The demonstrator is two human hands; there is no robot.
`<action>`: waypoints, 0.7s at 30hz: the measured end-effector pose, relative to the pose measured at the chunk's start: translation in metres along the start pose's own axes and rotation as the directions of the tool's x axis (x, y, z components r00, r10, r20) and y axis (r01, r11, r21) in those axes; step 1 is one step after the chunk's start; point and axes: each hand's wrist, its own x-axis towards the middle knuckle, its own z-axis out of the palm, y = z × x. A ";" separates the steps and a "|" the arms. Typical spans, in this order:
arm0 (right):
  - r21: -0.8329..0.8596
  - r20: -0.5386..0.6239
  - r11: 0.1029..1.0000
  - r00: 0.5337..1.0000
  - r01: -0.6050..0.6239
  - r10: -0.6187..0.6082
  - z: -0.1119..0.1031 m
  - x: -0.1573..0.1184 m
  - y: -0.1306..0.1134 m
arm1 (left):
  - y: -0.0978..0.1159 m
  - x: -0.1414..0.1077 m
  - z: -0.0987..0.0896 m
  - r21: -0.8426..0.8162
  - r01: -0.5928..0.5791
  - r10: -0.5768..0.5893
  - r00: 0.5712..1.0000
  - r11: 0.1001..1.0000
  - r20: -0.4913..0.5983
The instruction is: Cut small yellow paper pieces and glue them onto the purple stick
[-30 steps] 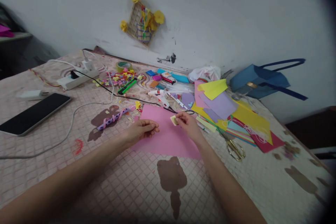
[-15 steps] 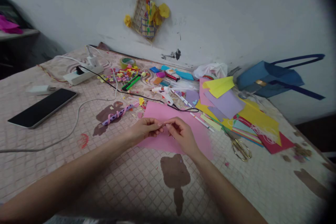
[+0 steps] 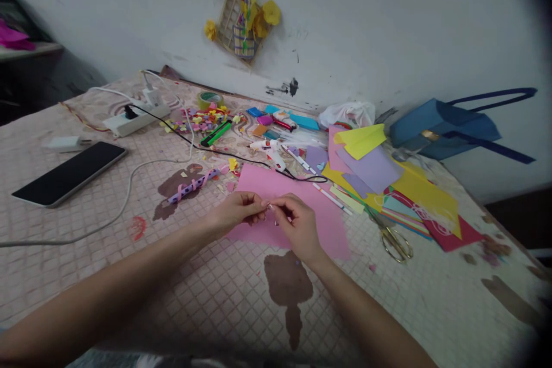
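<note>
Over a pink sheet [image 3: 332,230], both hands meet fingertip to fingertip. My left hand [image 3: 245,209] is closed in a pinch, and my right hand [image 3: 295,218] pinches from the other side. Between the fingertips is something small and pale, too small to name. To the left of my hands lies a purple dotted roll [image 3: 190,188] wrapped with a pink strip. Beyond the sheet rests a white glue gun [image 3: 271,152]. White striped sticks [image 3: 332,198] lie on the sheet's right part.
Gold-handled scissors [image 3: 394,241] and coloured papers [image 3: 373,169] lie right. A phone [image 3: 71,173], a power strip [image 3: 138,119] and cables occupy the left. A green cutter [image 3: 216,133], small paper flowers [image 3: 198,119] and a blue bag [image 3: 444,126] are farther back.
The fingertips have shifted slightly, and a pale bit now shows between them. The view has tilted a little; the objects on the table look the same.
</note>
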 end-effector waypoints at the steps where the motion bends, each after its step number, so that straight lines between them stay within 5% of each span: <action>1: -0.013 0.005 1.000 1.000 0.024 -0.023 -0.001 0.000 -0.001 | 0.001 0.000 -0.001 -0.023 0.023 -0.023 0.999 0.999 0.027; 6: -0.031 0.013 0.992 0.992 0.126 -0.126 -0.001 0.000 -0.007 | 0.001 -0.002 -0.002 -0.205 0.176 -0.140 0.974 0.963 0.177; 14: 0.034 -0.031 0.999 0.999 0.031 -0.030 -0.002 0.000 -0.003 | 0.003 -0.003 -0.001 -0.332 0.244 -0.169 0.956 0.911 0.239; 21: -0.152 -0.064 0.965 0.972 0.213 -0.225 -0.002 0.000 -0.006 | 0.000 -0.002 -0.001 -0.363 0.287 -0.197 0.944 0.886 0.266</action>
